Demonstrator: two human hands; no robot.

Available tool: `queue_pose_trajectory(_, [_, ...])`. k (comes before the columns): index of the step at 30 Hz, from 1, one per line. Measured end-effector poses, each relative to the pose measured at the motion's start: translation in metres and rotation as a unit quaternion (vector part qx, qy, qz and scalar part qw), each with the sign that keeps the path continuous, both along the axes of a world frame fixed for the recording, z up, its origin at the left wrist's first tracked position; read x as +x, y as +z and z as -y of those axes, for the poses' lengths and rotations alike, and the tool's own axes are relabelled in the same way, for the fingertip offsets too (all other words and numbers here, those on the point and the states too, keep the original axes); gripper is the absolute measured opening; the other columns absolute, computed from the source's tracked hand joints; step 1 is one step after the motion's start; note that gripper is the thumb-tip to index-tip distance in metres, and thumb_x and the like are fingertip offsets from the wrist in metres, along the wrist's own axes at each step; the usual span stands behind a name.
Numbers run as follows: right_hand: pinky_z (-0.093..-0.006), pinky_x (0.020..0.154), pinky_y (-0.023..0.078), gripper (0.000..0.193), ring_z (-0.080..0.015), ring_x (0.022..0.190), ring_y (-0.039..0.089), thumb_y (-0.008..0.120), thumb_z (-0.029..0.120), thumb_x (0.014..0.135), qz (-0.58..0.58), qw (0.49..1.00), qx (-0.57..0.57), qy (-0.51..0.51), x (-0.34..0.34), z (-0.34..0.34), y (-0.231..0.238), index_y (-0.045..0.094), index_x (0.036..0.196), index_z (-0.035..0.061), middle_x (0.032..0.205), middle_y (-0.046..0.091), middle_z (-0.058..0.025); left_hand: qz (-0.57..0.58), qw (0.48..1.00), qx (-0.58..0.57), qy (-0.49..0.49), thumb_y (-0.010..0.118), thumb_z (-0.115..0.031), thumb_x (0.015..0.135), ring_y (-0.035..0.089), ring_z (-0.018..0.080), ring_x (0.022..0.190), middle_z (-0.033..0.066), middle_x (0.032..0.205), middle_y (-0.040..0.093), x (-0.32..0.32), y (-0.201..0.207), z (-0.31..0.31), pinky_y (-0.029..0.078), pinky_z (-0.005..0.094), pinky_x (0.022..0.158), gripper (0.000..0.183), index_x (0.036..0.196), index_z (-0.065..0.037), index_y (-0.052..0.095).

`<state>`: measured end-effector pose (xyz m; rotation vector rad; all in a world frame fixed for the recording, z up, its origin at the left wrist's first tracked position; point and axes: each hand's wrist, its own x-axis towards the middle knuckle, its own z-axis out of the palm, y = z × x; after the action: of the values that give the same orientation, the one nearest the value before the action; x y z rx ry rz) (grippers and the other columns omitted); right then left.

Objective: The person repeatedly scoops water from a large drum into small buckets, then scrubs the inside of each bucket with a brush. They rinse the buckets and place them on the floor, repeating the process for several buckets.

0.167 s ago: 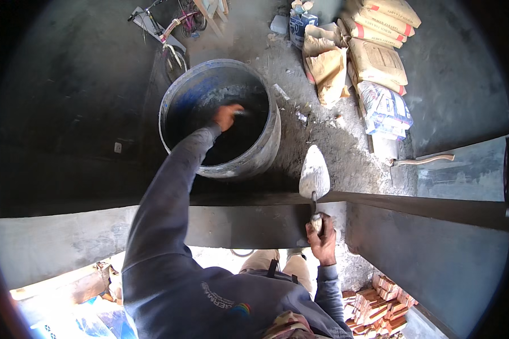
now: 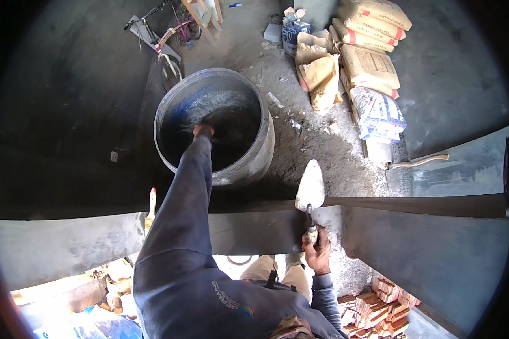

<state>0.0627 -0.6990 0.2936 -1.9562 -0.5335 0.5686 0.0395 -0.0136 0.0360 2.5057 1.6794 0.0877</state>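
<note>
My left arm reaches over the ledge (image 2: 254, 229) into a large blue-grey barrel (image 2: 246, 169). Inside the barrel, dark liquid shows bright ripples. My left hand (image 2: 203, 130) is down at this liquid; its fingers are hidden, so what it holds, if anything, does not show. In my right hand (image 2: 318, 251), closed round the handle, is a pointed trowel (image 2: 310, 186), its pale, coated blade directed away from me. The hand is just on my side of the ledge. A paintbrush (image 2: 151, 206) with a pale, red-marked handle stands at the ledge, left of my left arm.
Beyond the barrel lean bicycles (image 2: 167, 42) and a wooden frame (image 2: 203, 17). Paper sacks (image 2: 373, 65) are piled at the far right, beside a crumpled open bag (image 2: 320, 79). A wooden handle (image 2: 421, 163) lies near the right wall. Bricks (image 2: 373, 308) are stacked at lower right.
My left hand has gone from above the barrel's middle down to the liquid, toward the left, and the surface now ripples. The paintbrush has come into sight beside my arm. The trowel stays held.
</note>
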Motion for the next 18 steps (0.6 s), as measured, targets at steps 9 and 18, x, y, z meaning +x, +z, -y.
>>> queue_pose_trajectory(9, [-0.033, 0.055, 0.053, 0.047, -0.0134, 0.059, 0.064, 0.071, 0.025, 0.099, -0.063, 0.995, 0.074, -0.029, 0.003, -0.01, 0.005, 0.059, 0.137, 0.0007, 0.078, 0.068, -0.0069, 0.029, 0.96, -0.021, -0.278, 0.061, -0.018, 0.095, 0.076, 0.0312, 0.104, 0.0145, 0.119, 0.076, 0.066, 0.086, 0.139, 0.059, 0.0489, 0.096, 0.032, 0.123, -0.012, 0.076])
queue_pose_trajectory(18, [-0.0482, 0.092, 0.055, 0.048, -0.0409, 0.104, 0.066, 0.078, 0.02, 0.086, 0.169, 0.975, -0.016, 0.14, 0.023, 0.014, 0.038, 0.067, 0.128, 0.0011, 0.112, 0.065, -0.0233, -0.069, 0.973, 0.019, -0.219, 0.06, -0.002, 0.088, 0.076, 0.0269, 0.107, 0.0083, 0.108, 0.081, -0.053, 0.148, 0.085, 0.057, 0.0437, 0.097, 0.035, 0.117, -0.01, 0.078])
